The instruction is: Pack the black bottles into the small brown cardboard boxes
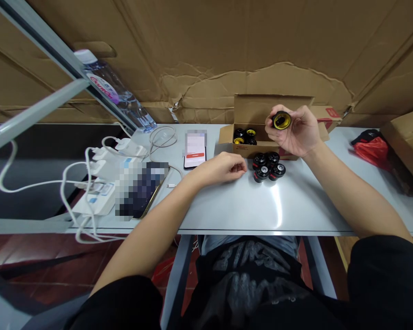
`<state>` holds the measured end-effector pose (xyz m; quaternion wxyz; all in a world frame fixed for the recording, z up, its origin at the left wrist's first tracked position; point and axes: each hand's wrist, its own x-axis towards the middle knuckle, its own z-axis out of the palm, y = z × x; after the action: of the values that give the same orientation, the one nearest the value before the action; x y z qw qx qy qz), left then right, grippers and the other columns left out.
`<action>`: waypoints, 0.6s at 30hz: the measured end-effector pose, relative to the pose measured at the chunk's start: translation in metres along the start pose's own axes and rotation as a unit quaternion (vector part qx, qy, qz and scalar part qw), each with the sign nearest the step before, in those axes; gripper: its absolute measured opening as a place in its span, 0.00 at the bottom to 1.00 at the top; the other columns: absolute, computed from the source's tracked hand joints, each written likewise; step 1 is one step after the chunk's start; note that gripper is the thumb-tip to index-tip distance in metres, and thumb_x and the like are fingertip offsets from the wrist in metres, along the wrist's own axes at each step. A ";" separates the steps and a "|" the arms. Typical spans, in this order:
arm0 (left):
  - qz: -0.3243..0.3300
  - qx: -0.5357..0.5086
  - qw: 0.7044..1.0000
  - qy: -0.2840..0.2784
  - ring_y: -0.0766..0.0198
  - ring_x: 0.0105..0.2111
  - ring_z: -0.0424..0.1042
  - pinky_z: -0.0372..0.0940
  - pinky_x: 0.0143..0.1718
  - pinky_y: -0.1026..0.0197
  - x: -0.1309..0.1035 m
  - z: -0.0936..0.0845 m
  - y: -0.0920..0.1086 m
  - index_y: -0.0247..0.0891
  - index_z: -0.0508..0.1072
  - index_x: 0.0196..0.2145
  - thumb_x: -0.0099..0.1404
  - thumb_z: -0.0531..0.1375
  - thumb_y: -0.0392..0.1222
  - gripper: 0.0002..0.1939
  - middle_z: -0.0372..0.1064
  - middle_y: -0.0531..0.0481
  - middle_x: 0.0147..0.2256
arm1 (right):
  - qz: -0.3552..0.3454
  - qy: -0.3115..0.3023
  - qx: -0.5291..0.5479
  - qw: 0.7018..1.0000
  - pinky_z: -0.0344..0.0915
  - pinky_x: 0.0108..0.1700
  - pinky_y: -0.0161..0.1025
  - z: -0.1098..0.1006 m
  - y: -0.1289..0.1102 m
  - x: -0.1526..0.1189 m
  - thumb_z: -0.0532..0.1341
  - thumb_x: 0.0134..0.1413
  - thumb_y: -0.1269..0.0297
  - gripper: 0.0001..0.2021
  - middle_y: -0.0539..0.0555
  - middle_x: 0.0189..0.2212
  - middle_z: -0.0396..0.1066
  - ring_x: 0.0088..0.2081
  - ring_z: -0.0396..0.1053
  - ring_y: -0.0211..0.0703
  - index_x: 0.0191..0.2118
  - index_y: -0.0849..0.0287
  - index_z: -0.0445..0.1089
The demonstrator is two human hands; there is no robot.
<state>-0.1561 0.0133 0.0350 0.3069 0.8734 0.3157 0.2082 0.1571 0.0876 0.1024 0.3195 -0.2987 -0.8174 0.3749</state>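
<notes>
My right hand is raised over the cardboard box, its fingers wrapped round a black round part whose yellow hollow inside faces me. Several similar black round parts stand in a tight cluster on the table, just in front of the box. Beside them, to the left, my left hand rests near the tabletop with its fingers curled in; nothing shows in them. Through the open top of the box, more black parts are visible, some with yellow rings. My right hand and the part hide the box's right side.
A phone lies left of the box, and a second, dark phone lies nearer me. White power strips with tangled cables fill the left end. A water bottle leans behind the metal frame. At right are a red bag and another carton.
</notes>
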 end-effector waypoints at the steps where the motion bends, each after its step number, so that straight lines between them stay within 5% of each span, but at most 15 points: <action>1: 0.000 -0.005 1.000 0.011 0.60 0.35 0.80 0.73 0.42 0.58 0.000 0.000 0.002 0.42 0.87 0.44 0.77 0.67 0.36 0.07 0.86 0.49 0.38 | -0.004 -0.009 -0.006 1.000 0.70 0.38 0.52 0.000 0.001 0.000 0.39 0.81 0.16 0.48 0.66 0.51 0.85 0.35 0.70 0.53 0.70 0.52 0.74; 10: 0.027 -0.046 0.995 0.084 0.60 0.38 0.84 0.78 0.44 0.57 -0.002 -0.003 0.003 0.43 0.89 0.48 0.83 0.71 0.45 0.06 0.88 0.48 0.40 | 0.002 -0.001 0.095 0.995 0.78 0.37 0.52 0.003 0.004 0.000 0.50 0.87 0.26 0.35 0.66 0.55 0.87 0.39 0.78 0.55 0.66 0.52 0.76; 14: 0.030 -0.042 0.995 0.088 0.61 0.37 0.83 0.77 0.44 0.58 -0.001 -0.002 -0.001 0.42 0.90 0.47 0.83 0.72 0.44 0.06 0.88 0.48 0.40 | 0.049 0.046 0.331 0.941 0.78 0.35 0.40 0.011 0.005 0.005 0.70 0.78 0.41 0.19 0.56 0.45 0.84 0.37 0.77 0.47 0.57 0.51 0.80; 18: 0.056 -0.056 0.991 0.111 0.61 0.39 0.85 0.79 0.45 0.59 -0.001 -0.002 -0.003 0.42 0.90 0.49 0.84 0.74 0.44 0.05 0.89 0.47 0.42 | 0.093 0.058 0.413 0.904 0.78 0.35 0.37 0.016 0.001 0.006 0.77 0.67 0.50 0.18 0.55 0.44 0.83 0.37 0.77 0.45 0.55 0.53 0.83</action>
<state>-0.1592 0.0154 0.0338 0.3062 0.8427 0.2860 0.3379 0.1414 0.0855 0.0950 0.4243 -0.2362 -0.5380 0.6890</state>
